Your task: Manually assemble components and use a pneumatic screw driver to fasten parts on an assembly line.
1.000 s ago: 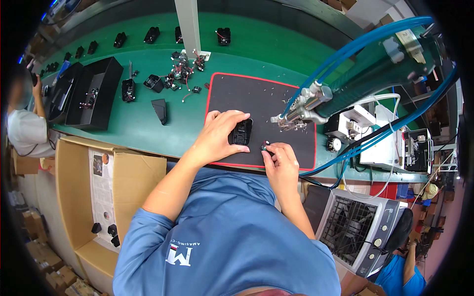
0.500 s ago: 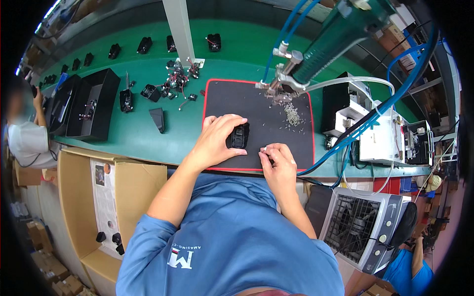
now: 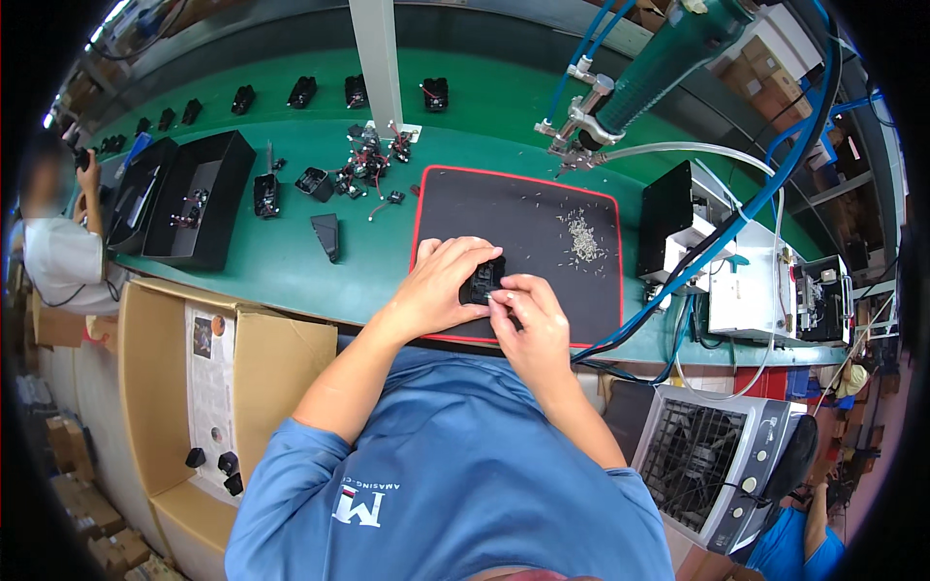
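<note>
black housing (image 3: 481, 281) clamped in your left fingers (image 3: 469, 256), right fingers (image 3: 533, 293) now moved in to its edge, can't tell their grip

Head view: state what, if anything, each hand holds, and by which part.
Left hand: black housing, held between thumb and fingers at its near and far ends. Right hand: fingertips at the housing's right side; whether they pinch anything cannot be told.

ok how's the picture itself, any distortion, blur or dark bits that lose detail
Head view: fisheye bending curves the bench's front edge, and the corners go black; head view: the mat looks evenly lit, but the black case held in the left hand loses inner detail; head view: the co-worker's head at far left is blurred.
</note>
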### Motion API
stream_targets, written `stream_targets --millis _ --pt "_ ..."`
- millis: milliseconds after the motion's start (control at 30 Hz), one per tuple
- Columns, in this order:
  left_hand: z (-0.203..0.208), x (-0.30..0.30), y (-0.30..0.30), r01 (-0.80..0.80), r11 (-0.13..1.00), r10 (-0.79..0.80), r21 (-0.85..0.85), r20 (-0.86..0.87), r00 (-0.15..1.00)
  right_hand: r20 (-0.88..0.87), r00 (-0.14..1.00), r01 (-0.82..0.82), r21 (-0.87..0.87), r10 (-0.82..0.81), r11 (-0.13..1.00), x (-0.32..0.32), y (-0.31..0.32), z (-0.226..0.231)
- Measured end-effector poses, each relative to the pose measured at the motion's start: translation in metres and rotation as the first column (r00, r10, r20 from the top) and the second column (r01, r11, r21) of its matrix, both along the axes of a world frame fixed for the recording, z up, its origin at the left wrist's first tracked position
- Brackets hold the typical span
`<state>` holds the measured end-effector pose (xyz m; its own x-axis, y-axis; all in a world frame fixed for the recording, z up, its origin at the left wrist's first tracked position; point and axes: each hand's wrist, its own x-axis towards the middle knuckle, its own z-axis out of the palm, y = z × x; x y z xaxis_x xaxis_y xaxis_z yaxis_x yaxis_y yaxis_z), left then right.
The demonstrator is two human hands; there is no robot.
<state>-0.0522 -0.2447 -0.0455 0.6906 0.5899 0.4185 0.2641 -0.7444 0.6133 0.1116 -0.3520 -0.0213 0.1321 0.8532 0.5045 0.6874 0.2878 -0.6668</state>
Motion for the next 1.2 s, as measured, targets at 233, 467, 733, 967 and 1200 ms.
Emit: stream_targets --millis 233,467,733,967,1200 --pt "-0.004 0.001 0.0 -0.002 1.0 0.001 0.031 0.029 1.0 0.177 0.98 0.097 -0.006 -0.095 0.995 -0.008 0.008 -0.004" --pt "-0.006 0.001 0.0 0.008 0.998 -0.012 0.063 0.058 0.998 0.262 0.952 0.231 -0.29 -0.155 0.929 -0.017 0.007 0.003" --pt "-0.003 0.002 0.004 0.023 1.0 -0.024 0.013 0.069 0.997 0.127 0.992 0.07 -0.348 -0.027 0.935 -0.001 0.003 0.017" --pt "-0.004 0.002 0.002 -0.037 0.999 0.041 -0.032 0.108 0.993 0.047 0.962 0.231 0.386 -0.269 0.893 0.025 0.018 0.111" --pt "-0.001 0.002 -0.001 -0.06 0.998 0.061 -0.017 0.074 0.995 -0.508 0.857 0.058 0.274 0.093 0.96 0.034 0.108 0.175"
